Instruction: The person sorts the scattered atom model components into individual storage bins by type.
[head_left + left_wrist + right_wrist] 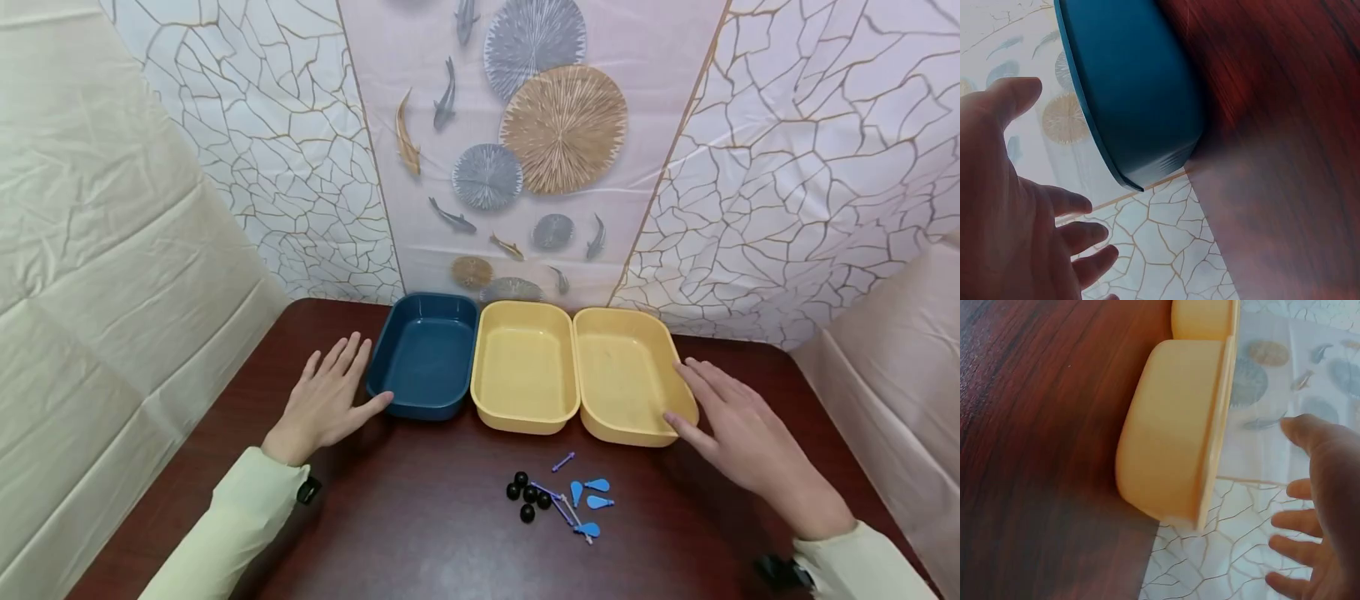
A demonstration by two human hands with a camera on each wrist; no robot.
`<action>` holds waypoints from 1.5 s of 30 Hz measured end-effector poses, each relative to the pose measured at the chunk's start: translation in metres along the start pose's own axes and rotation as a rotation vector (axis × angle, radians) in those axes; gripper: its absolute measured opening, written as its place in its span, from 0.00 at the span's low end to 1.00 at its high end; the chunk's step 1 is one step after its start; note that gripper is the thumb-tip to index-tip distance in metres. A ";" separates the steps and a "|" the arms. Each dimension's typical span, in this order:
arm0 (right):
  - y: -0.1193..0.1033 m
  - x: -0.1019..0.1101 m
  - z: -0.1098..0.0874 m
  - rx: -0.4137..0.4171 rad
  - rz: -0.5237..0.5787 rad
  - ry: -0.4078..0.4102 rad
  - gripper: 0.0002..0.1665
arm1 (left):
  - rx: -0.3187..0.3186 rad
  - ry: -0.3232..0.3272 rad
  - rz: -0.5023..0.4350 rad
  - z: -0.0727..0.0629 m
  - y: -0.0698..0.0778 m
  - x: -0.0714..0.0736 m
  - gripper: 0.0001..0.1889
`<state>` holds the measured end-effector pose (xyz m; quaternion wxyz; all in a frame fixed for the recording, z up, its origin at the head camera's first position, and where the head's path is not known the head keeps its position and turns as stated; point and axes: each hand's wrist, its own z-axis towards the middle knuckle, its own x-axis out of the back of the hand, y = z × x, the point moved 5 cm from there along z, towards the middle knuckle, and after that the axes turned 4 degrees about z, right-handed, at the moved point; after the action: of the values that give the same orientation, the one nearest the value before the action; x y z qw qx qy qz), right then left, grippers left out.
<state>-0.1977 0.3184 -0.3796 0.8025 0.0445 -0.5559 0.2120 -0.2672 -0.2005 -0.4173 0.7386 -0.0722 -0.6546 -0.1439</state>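
Note:
My left hand [324,407] hovers by the left side of a dark blue tray [424,354], its fingers spread and holding nothing. In the left wrist view the thumb is apart from the blue tray [1135,94]. At the other end, my right hand [738,429] is over the right edge of a yellow tray [630,367], fingers extended. The right wrist view shows a gap between those fingers and the yellow tray's wall [1169,425]. Between these two trays stands another yellow tray [525,367]. All three stand side by side, with nothing seen in them.
In front of the trays lie several black balls [530,493], several blue teardrop-shaped pieces [597,502] and several thin purple sticks [563,462]. They rest on a dark red-brown table [420,517]. A patterned cloth [562,133] hangs right behind the trays.

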 end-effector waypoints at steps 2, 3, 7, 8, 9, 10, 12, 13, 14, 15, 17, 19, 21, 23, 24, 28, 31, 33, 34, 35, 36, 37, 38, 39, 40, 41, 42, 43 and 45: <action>-0.007 0.005 0.001 0.052 0.010 0.045 0.44 | -0.004 -0.007 -0.004 0.001 0.001 0.000 0.52; -0.011 0.008 0.001 0.072 0.018 0.060 0.43 | -0.006 -0.012 -0.008 0.002 0.001 0.000 0.52; -0.027 0.015 0.004 0.140 0.040 0.072 0.39 | -0.014 -0.025 -0.028 0.005 0.003 -0.002 0.54; -0.032 0.016 0.004 0.160 0.040 0.066 0.37 | -0.016 -0.028 -0.035 0.006 0.003 -0.003 0.54; -0.036 0.017 0.005 0.190 0.043 0.062 0.36 | -0.018 -0.029 -0.042 0.007 0.004 -0.004 0.54; -0.040 0.017 0.005 0.218 0.047 0.056 0.35 | -0.022 -0.030 -0.047 0.007 0.005 -0.004 0.54; -0.047 0.016 0.005 0.265 0.053 0.033 0.32 | -0.027 -0.035 -0.058 0.008 0.007 -0.005 0.54; -0.050 0.014 0.004 0.285 0.057 0.022 0.31 | -0.030 -0.036 -0.063 0.009 0.008 -0.006 0.53; -0.053 0.013 0.003 0.303 0.062 0.011 0.30 | -0.032 -0.039 -0.066 0.009 0.009 -0.007 0.53; -0.055 0.012 0.003 0.321 0.068 0.001 0.30 | -0.033 -0.043 -0.067 0.010 0.009 -0.008 0.53; -0.060 0.008 0.002 0.339 0.083 -0.029 0.28 | -0.034 -0.049 -0.073 0.011 0.010 -0.009 0.53; -0.065 0.005 0.001 0.361 0.104 -0.056 0.26 | -0.033 -0.057 -0.077 0.012 0.010 -0.011 0.53; -0.070 0.001 0.000 0.381 0.129 -0.085 0.24 | -0.032 -0.063 -0.080 0.012 0.010 -0.012 0.53; -0.075 -0.003 0.000 0.389 0.154 -0.127 0.21 | -0.035 -0.064 -0.087 0.013 0.011 -0.013 0.53; -0.077 -0.005 -0.001 0.390 0.164 -0.153 0.20 | -0.037 -0.061 -0.092 0.013 0.011 -0.014 0.53; -0.083 -0.017 -0.003 0.367 0.187 -0.278 0.17 | -0.040 -0.055 -0.100 0.013 0.012 -0.016 0.53; -0.086 -0.027 -0.007 0.375 0.206 -0.338 0.15 | -0.035 -0.056 -0.099 0.012 0.013 -0.017 0.52; -0.088 -0.033 -0.010 0.396 0.220 -0.355 0.12 | -0.039 -0.049 -0.102 0.012 0.014 -0.017 0.52; -0.088 -0.036 -0.011 0.407 0.225 -0.361 0.11 | -0.040 -0.049 -0.101 0.012 0.015 -0.018 0.52; -0.089 -0.039 -0.012 0.416 0.230 -0.366 0.12 | -0.041 -0.049 -0.101 0.012 0.015 -0.018 0.51; -0.089 -0.042 -0.013 0.418 0.234 -0.376 0.12 | -0.044 -0.046 -0.103 0.012 0.015 -0.019 0.51; -0.089 -0.045 -0.014 0.419 0.233 -0.384 0.12 | -0.044 -0.047 -0.102 0.012 0.016 -0.019 0.51; -0.089 -0.047 -0.015 0.418 0.233 -0.392 0.12 | -0.045 -0.048 -0.102 0.012 0.016 -0.020 0.51; -0.088 -0.050 -0.016 0.411 0.235 -0.404 0.12 | -0.044 -0.049 -0.102 0.012 0.016 -0.021 0.51; -0.088 -0.052 -0.017 0.406 0.238 -0.412 0.11 | -0.045 -0.048 -0.101 0.012 0.016 -0.022 0.51; -0.088 -0.054 -0.018 0.402 0.239 -0.415 0.11 | -0.042 -0.051 -0.100 0.011 0.016 -0.023 0.51; -0.087 -0.056 -0.019 0.398 0.241 -0.417 0.12 | -0.041 -0.054 -0.098 0.011 0.016 -0.024 0.52; -0.087 -0.058 -0.020 0.395 0.244 -0.418 0.12 | -0.040 -0.056 -0.095 0.011 0.016 -0.025 0.52; -0.086 -0.060 -0.022 0.392 0.248 -0.414 0.14 | -0.043 -0.054 -0.095 0.011 0.016 -0.026 0.52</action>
<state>-0.1628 0.2291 -0.4285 0.6165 0.1723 -0.6572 0.3979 -0.2754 -0.1788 -0.4400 0.7111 -0.0609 -0.6738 -0.1911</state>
